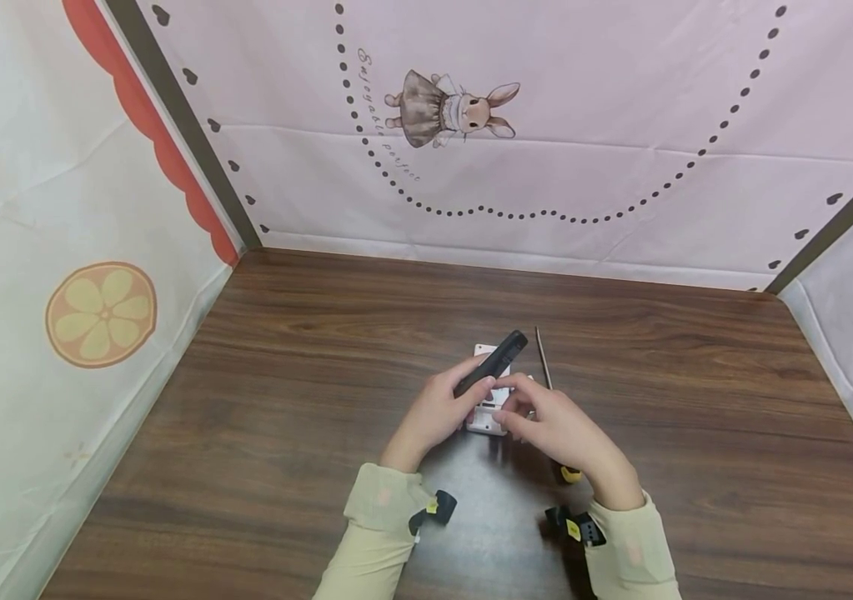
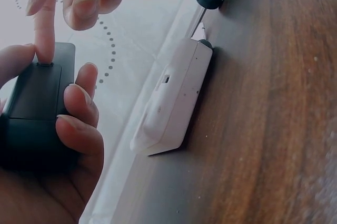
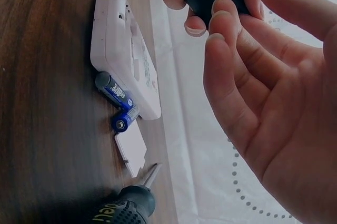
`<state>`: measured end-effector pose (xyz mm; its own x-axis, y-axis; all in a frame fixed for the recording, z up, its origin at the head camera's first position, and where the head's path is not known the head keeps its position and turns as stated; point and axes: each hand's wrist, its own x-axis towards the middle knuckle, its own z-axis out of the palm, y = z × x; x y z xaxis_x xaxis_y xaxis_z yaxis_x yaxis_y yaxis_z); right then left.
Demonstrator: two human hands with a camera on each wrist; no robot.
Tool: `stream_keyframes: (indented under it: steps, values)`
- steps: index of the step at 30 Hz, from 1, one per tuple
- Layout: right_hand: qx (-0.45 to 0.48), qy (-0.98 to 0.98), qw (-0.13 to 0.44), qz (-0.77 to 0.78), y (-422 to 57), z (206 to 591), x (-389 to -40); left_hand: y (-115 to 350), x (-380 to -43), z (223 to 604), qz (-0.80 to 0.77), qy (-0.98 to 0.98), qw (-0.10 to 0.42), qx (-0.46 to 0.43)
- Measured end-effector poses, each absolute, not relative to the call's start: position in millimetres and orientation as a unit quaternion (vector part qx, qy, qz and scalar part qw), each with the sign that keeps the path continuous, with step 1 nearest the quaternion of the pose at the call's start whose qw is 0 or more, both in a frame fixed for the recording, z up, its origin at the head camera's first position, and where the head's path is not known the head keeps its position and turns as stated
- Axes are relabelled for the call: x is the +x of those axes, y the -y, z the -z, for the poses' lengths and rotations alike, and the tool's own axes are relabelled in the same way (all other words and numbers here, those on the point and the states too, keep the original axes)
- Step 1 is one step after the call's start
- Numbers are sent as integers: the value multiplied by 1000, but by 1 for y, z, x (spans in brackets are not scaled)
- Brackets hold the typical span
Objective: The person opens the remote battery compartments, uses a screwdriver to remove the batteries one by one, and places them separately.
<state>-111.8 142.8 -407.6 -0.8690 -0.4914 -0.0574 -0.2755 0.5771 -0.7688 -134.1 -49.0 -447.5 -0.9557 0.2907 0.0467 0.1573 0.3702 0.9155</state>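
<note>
My left hand [image 1: 429, 417] grips a black remote control [image 1: 502, 358], its back with the battery cover [image 2: 37, 92] facing up. The tip of my right hand's [image 1: 561, 429] index finger presses the small latch at the cover's end, while its other fingers bend loosely and hold nothing. The cover sits in place on the remote. Under the hands, a white plastic device [image 3: 108, 34] lies on the table with an uncovered compartment. Beside it are two blue batteries [image 3: 117, 92] and a loose white battery lid [image 3: 131, 148].
A screwdriver [image 3: 138, 200] with a black and yellow handle lies right of the white device, its shaft [image 1: 543, 358] pointing toward the back. The wooden table [image 1: 306, 333] meets printed cloth walls [image 1: 584, 100] at the back and both sides.
</note>
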Motion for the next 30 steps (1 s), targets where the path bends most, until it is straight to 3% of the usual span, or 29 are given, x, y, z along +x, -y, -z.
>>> stream_keyframes:
  steps: [30]
  values:
    - [-212,-886,133,391,-142,408,-112,47,-132,445,-513,-840,60,166]
